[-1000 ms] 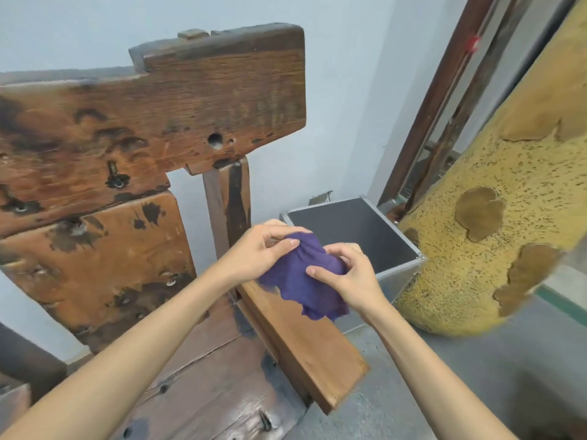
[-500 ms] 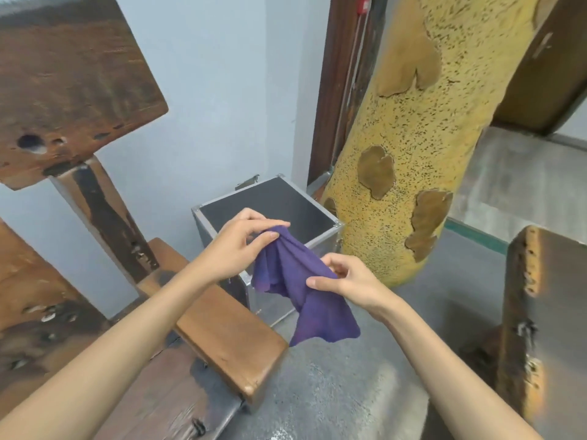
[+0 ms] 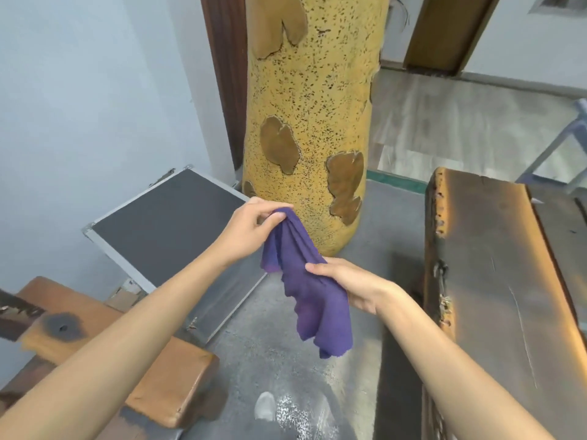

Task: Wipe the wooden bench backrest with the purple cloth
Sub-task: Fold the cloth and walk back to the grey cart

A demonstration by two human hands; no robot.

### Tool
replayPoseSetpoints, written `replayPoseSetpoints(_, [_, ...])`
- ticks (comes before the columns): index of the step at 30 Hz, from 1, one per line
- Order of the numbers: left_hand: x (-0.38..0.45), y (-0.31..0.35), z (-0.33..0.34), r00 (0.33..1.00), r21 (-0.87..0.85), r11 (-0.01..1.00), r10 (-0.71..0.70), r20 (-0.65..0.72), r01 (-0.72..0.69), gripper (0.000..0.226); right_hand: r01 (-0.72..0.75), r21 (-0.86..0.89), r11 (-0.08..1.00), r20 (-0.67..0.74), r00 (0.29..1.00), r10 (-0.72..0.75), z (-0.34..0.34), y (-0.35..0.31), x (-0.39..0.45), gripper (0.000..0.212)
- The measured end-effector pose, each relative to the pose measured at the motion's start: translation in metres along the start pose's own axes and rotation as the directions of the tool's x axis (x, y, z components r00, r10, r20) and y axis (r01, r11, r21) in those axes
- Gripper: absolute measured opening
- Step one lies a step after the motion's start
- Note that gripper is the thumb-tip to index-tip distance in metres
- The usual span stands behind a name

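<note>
dominating the view, a mottled yellow pillar [image 3: 311, 122] with brown patches, standing on grey floor [image 3: 273, 369]. at right, a dark, worn wooden slab [image 3: 495, 281], perhaps a second bench or table, identity unclear. at left, an open metal-framed case [image 3: 165, 223] with dark lining, leaning by the pale wall. at lower left, a wooden bench armrest [image 3: 127, 360], orange-brown, with a scorched dark ring; no backrest in view at all. in mid-air between case and slab, touching neither: purple cloth [image 3: 305, 281], draped loose, lower half hanging free. left hand [image 3: 251, 230] pinching the cloth's top corner between thumb and fingers. right hand [image 3: 352, 284] gripping the cloth's middle edge, fingers curled behind, thumb on front. below, a shoe tip [image 3: 265, 406] on the floor.

judging by this: cloth in hand and seemingly being opened or refolded, gaze turned away from the backrest, no wiping contact under way. whether any wiping is already done cannot be told; either finished and tidying, or preparing for a pass.
</note>
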State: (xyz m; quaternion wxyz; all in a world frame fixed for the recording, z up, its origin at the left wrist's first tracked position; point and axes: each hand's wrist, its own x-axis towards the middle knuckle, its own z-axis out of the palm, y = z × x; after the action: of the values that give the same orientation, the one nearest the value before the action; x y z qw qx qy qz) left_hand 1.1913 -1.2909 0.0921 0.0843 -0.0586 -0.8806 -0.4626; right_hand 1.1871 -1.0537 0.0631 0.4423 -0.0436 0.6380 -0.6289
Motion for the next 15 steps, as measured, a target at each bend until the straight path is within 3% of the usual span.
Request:
replayPoseSetpoints(3, [0.031,-0.017,0.054,0.999,0.017,0.999,-0.044,0.011,0.044,0.022,-0.029,0.231,0.973,-0.089,0.995,0.051,-0.036,0.007,0.008,0.040])
replayPoseSetpoints(5, [0.050,-0.038,0.088,0.974,0.103,0.971,-0.222,0.046,0.216,0.031,-0.024,0.339,0.940,-0.127,0.989,0.071,-0.061,0.011,0.014,0.045])
replayPoseSetpoints(7, [0.069,-0.058,0.123,0.890,0.166,0.896,-0.435,0.134,0.413,0.037,0.024,0.453,0.891,-0.156,0.986,0.052,-0.095,0.014,0.022,0.046])
replayPoseSetpoints(9, [0.089,-0.076,0.155,0.772,0.221,0.813,-0.581,0.257,0.539,0.039,0.083,0.582,0.809,-0.184,0.982,0.032,-0.131,0.014,0.034,0.046])
replayPoseSetpoints(12, [0.117,-0.088,0.182,0.472,0.221,0.619,-0.744,0.474,0.754,0.071,0.173,0.693,0.700,-0.159,0.984,-0.086,-0.176,0.011,0.050,0.053])
replayPoseSetpoints(13, [0.129,-0.091,0.189,0.383,0.195,0.561,-0.741,0.552,0.805,0.080,0.186,0.714,0.675,-0.155,0.982,-0.107,-0.190,0.005,0.054,0.057])
replayPoseSetpoints(15, [0.163,-0.097,0.203,0.266,0.141,0.506,-0.646,0.715,0.851,0.093,0.195,0.733,0.652,-0.180,0.980,-0.090,-0.221,-0.004,0.068,0.061])
